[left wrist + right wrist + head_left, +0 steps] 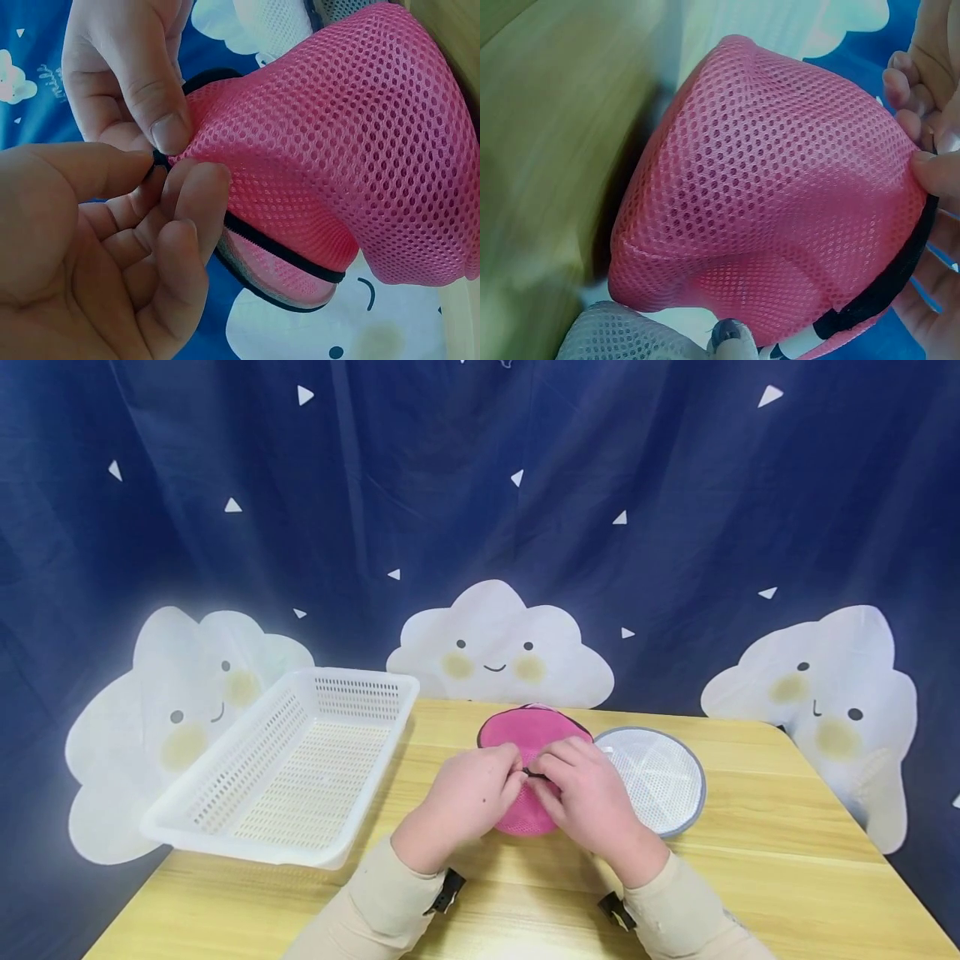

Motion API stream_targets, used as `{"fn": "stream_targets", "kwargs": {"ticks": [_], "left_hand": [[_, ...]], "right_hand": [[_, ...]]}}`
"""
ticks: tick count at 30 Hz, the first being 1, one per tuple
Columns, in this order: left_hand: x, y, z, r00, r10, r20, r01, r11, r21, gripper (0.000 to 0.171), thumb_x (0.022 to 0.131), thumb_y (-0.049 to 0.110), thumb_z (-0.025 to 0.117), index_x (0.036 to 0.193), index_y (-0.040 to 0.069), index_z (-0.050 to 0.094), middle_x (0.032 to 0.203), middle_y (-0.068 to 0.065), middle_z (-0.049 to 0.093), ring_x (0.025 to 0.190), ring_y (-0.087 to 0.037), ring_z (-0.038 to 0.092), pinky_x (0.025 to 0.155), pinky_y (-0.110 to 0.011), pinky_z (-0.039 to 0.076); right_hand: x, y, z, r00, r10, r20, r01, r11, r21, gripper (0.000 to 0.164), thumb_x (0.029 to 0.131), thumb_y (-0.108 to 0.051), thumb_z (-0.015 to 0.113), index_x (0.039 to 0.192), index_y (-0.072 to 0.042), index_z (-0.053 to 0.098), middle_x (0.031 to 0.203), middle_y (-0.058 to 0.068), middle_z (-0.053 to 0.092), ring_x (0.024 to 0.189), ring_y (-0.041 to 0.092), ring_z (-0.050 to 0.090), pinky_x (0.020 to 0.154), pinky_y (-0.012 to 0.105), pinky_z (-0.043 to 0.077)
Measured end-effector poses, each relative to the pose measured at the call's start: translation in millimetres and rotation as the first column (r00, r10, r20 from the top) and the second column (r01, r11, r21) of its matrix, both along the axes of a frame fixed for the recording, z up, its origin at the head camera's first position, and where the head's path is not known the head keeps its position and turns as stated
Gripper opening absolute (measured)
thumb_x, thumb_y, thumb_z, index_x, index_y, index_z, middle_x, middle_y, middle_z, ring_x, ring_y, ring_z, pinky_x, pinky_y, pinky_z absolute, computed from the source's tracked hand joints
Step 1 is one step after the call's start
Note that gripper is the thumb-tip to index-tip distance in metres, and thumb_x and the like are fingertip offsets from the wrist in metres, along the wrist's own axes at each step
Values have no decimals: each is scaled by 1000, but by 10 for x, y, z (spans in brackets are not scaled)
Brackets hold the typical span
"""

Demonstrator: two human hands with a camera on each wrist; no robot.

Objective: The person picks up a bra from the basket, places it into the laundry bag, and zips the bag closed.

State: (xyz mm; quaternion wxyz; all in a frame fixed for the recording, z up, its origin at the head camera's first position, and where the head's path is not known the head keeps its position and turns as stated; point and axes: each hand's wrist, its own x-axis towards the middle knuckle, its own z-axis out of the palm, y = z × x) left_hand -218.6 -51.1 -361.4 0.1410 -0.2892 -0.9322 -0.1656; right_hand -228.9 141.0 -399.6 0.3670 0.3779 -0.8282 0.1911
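A pink mesh laundry bag with black zipper trim is between my hands, above the wooden table. My left hand pinches the black trim with thumb and index finger, its other fingers loosely bent. Right beside it, my right hand pinches the same edge, its thumb lying on the pink mesh in the left wrist view. The fingertips of both hands nearly meet there. In the right wrist view the rounded mesh body bulges toward the camera, and the dark trim curves along its lower right.
A round white mesh bag with grey trim lies flat on the table, just right of the pink bag. To the left stands a white plastic basket with slotted sides. Behind the table hangs a dark blue curtain with cloud prints.
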Motion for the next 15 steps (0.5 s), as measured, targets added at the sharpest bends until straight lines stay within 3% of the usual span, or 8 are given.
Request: {"fn": "stream_targets", "kwargs": {"ticks": [15], "left_hand": [[-4, -14, 10, 1000, 17, 7, -17, 998, -59, 22, 98, 25, 66, 84, 21, 51, 66, 10, 49, 63, -10, 52, 55, -30, 43]], "right_hand": [[9, 7, 28, 1000, 22, -4, -22, 1000, -13, 8, 85, -9, 76, 90, -14, 71, 93, -4, 66, 90, 19, 59, 83, 35, 49]]}}
